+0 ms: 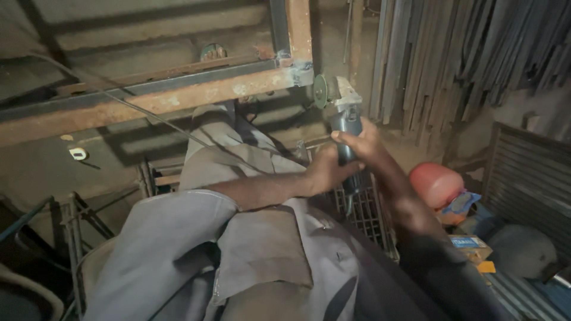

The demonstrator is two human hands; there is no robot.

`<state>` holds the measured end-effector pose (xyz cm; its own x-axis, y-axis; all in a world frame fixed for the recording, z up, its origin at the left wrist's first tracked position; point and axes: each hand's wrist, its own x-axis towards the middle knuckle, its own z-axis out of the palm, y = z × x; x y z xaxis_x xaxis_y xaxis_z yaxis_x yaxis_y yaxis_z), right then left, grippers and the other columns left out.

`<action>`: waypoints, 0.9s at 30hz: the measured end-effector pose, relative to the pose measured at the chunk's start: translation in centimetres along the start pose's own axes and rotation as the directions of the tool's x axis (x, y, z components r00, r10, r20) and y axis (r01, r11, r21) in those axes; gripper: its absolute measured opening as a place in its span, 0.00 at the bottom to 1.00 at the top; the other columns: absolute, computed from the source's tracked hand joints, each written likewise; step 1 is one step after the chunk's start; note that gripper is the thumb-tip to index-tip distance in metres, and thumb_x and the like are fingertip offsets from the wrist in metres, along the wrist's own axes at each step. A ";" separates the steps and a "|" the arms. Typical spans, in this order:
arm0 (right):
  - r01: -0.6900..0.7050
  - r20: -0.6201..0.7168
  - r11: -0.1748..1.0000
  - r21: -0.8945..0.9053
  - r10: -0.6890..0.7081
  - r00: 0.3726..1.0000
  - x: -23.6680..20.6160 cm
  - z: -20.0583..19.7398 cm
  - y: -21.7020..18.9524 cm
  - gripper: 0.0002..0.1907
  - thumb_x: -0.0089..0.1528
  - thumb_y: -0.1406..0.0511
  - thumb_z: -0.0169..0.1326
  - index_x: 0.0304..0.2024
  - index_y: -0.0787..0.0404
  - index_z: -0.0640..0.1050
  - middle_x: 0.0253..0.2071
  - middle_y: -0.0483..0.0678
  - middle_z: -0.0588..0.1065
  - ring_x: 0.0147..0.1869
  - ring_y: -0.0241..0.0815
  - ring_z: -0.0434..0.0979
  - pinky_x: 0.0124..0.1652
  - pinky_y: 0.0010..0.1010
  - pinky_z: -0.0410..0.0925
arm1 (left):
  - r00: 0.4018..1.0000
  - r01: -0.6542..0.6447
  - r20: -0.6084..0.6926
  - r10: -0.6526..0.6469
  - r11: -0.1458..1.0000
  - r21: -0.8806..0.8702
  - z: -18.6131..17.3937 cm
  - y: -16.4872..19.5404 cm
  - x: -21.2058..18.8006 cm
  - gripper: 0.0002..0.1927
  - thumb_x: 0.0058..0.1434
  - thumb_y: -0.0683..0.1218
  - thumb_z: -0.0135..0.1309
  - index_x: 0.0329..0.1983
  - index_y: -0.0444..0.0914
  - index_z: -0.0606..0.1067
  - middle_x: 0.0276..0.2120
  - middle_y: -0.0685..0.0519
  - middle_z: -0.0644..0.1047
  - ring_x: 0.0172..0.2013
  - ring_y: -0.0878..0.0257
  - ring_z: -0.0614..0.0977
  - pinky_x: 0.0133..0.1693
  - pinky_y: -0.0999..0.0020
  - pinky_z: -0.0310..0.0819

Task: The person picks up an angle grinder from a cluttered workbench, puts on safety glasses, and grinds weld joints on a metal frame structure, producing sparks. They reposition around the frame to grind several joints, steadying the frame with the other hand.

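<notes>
- We are looking down at a rusty steel frame (pixel 178 98), its long beam running across the view and meeting an upright post (pixel 299 30) at a welded corner (pixel 295 68).
- Right of that corner there is a narrow gap, and beyond it we are seeing metal bars (pixel 452 53) leaning against the wall.
- We are holding an angle grinder (pixel 345 128) with its disc (pixel 320 90) just beside the frame's corner; we cannot tell whether it is touching.
- Our right hand (pixel 360 142) is wrapping the grinder's dark body, its grip closed around it, thumb across the top.
- Our left hand (pixel 327 172) is clasping the lower body just beneath, fingers curled around it.
- Both forearms are reaching forward over our grey-clad lap, the left one crossing from the left.
- A red container (pixel 436 184) is sitting low on the right.
</notes>
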<state>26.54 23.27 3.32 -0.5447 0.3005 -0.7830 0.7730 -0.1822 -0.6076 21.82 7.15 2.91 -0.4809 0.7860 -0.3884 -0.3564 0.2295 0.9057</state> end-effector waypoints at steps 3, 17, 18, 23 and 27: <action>-0.044 -0.029 0.999 -0.024 0.044 0.999 0.9 -0.2 0.6 0.23 0.57 0.65 0.66 0.52 0.63 0.74 0.40 0.42 0.77 0.40 0.32 0.77 0.39 0.27 0.72 | 1.000 0.001 0.020 0.000 0.999 -0.035 0.0 -0.3 0.0 0.18 0.59 0.53 0.64 0.42 0.34 0.79 0.32 0.44 0.82 0.34 0.53 0.86 0.39 0.60 0.79; 0.075 -0.097 0.997 0.012 -0.074 0.993 0.6 1.7 5.1 0.15 0.58 0.62 0.66 0.44 0.62 0.78 0.36 0.43 0.78 0.38 0.32 0.76 0.38 0.26 0.71 | 0.958 0.131 0.248 -0.143 0.989 0.064 -2.6 -1.1 -0.6 0.26 0.50 0.55 0.70 0.43 0.33 0.78 0.35 0.45 0.82 0.40 0.52 0.85 0.43 0.59 0.80; 0.082 -0.141 0.994 0.076 -0.071 0.987 0.4 2.5 5.3 0.15 0.58 0.62 0.66 0.43 0.61 0.78 0.36 0.43 0.78 0.38 0.32 0.77 0.38 0.26 0.71 | 0.946 0.163 0.271 -0.176 0.984 0.069 -2.9 -1.3 -0.7 0.27 0.49 0.56 0.69 0.45 0.33 0.78 0.37 0.45 0.82 0.41 0.53 0.86 0.45 0.60 0.79; 0.183 -0.408 0.933 0.310 -0.044 0.912 0.7 6.8 6.3 0.18 0.58 0.62 0.67 0.46 0.63 0.78 0.38 0.44 0.79 0.39 0.34 0.78 0.40 0.29 0.72 | 0.979 -0.010 0.203 -0.005 0.997 0.074 -4.7 -2.4 0.5 0.38 0.43 0.53 0.66 0.55 0.30 0.72 0.46 0.40 0.81 0.48 0.51 0.85 0.49 0.59 0.80; 0.084 -0.248 0.482 0.872 0.288 0.925 2.9 10.3 8.9 0.23 0.53 0.59 0.66 0.48 0.56 0.79 0.38 0.41 0.81 0.39 0.37 0.83 0.43 0.32 0.76 | 0.867 0.167 0.385 -0.318 0.911 0.377 -9.7 -2.7 2.8 0.53 0.42 0.52 0.70 0.69 0.31 0.58 0.53 0.38 0.77 0.54 0.48 0.81 0.55 0.58 0.75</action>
<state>28.50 12.88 -5.79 -0.2001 0.4576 -0.8663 0.0430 -0.8793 -0.4744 13.66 3.16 -2.24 0.0048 0.8290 -0.5592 -0.1031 0.5567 0.8243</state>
